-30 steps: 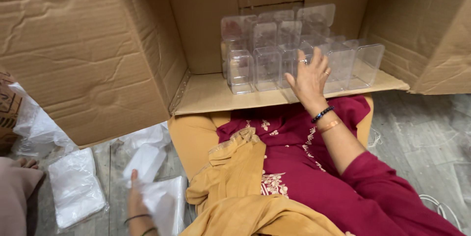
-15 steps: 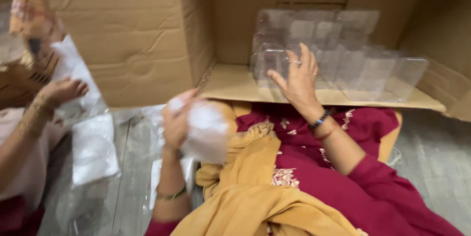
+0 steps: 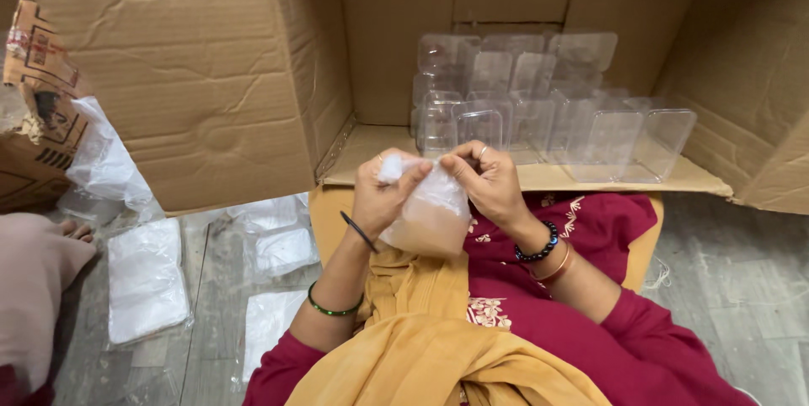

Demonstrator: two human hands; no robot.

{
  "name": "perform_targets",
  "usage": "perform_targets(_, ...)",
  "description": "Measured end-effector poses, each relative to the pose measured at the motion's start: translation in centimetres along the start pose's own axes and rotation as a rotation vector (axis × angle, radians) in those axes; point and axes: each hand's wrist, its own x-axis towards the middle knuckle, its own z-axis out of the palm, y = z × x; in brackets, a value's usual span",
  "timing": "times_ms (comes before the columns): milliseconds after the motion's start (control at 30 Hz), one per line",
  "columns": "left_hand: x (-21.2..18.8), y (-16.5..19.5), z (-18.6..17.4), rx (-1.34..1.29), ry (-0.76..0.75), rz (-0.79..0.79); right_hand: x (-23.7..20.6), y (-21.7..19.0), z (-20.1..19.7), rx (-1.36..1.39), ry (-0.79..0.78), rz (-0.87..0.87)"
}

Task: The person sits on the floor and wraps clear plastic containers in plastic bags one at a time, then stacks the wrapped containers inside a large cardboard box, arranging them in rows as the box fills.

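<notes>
Both hands were at a small clear plastic pouch (image 3: 425, 212), held over the lap just in front of the open cardboard box (image 3: 211, 77). Left hand (image 3: 381, 195) gripped the pouch's left top edge, thumb and fingers (image 3: 403, 172) pressed together on the film. Right hand (image 3: 489, 182) pinched the pouch's right top corner, fingers (image 3: 459, 172) curled tight on it. Pouch looked partly filled with something pale; contents could not be told.

Inside the box, on its lower flap just behind the hands, stood rows of clear plastic containers (image 3: 539, 107), upright and packed close, some touching each other.

Left of the box, on the wooden floor (image 3: 211, 305), lay several flat clear plastic packets (image 3: 147, 279), one more (image 3: 282, 246) nearer the box and another (image 3: 265, 322) beside the left arm. A loose plastic bag (image 3: 105, 161) sat against a printed carton (image 3: 38, 111) far left of the box. Another person's bare foot (image 3: 76, 231) and pink-clothed leg (image 3: 29, 288) showed at the far left, well apart from the hands.

The person wore a maroon dress (image 3: 590, 313) with a mustard scarf (image 3: 421, 347) below the pouch, a green bangle (image 3: 333, 305) on the left wrist and a black bead bracelet (image 3: 539, 247) on the right.
</notes>
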Motion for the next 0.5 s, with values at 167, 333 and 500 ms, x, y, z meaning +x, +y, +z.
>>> perform_targets(167, 0.2, -1.1, 1.5, -0.220, -0.009, -0.073, -0.4, 0.7, 0.0, 0.009, 0.063, -0.064)
perform_targets(333, 0.3, -3.3, 2.2, -0.075, 0.073, -0.015, -0.6, 0.2, 0.1, 0.047, 0.075, -0.217)
perform_targets(500, 0.6, -5.1, 3.1, 0.062, -0.017, 0.030, -0.8, 1.8, -0.3, 0.575, 0.060, 0.298)
